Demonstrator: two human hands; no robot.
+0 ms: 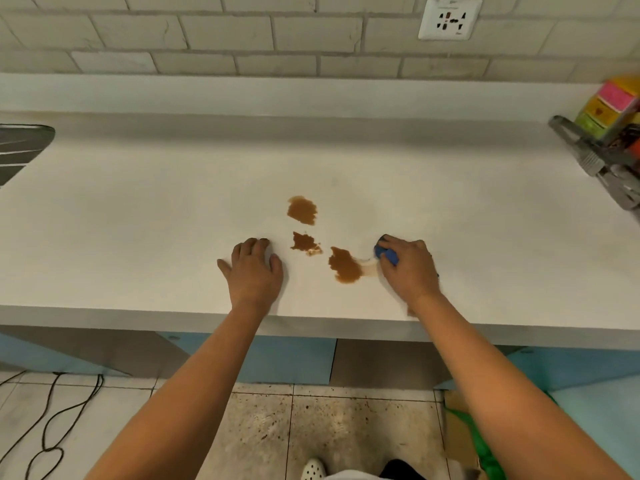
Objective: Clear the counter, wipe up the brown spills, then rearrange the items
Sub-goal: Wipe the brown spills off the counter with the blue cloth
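With our right hand clenched round the blue cloth just right of the nearest spill and our left hand flat, fingers relaxed, on the table, we risk smearing brown wider by dragging a soaked cloth.

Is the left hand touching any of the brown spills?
Apart. The head view shows bare white counter between the left hand and the nearest brown spill.
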